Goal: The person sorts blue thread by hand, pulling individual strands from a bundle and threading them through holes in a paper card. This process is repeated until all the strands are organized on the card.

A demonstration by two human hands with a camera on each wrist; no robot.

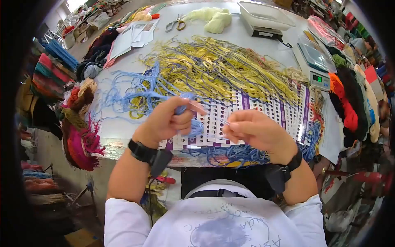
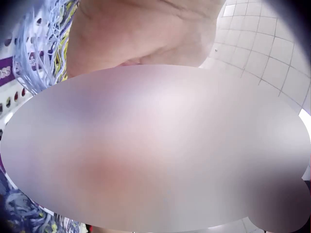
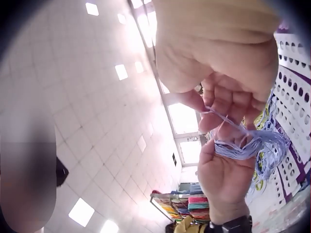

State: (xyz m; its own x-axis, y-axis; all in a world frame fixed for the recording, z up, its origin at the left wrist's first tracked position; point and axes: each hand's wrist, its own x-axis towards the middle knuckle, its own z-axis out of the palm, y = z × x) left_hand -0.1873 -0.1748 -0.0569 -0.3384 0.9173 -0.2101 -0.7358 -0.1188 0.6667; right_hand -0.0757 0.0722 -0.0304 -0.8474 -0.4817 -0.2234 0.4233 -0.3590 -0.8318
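Observation:
In the head view my left hand [image 1: 160, 121] grips a skein of light blue thread [image 1: 196, 128], its fingers curled round it over the front of the table. Loose blue strands trail off to the left. To its right, my right hand [image 1: 257, 127] pinches a thin strand between thumb and fingertips. The right wrist view shows that strand [image 3: 221, 115] running from the pinching fingers to the blue skein [image 3: 272, 143] in the left hand [image 3: 226, 177]. Under both hands lie white and purple cards [image 1: 210, 113] with rows of holes. Most of the left wrist view is blurred.
A broad heap of yellow-green and purple threads [image 1: 222, 61] covers the cards' far part. Scissors [image 1: 175, 24], pale yellow yarn [image 1: 218, 20], a scale with a tray [image 1: 265, 16] and a digital scale [image 1: 314, 61] stand beyond. Dark blue threads [image 1: 238, 154] line the near edge.

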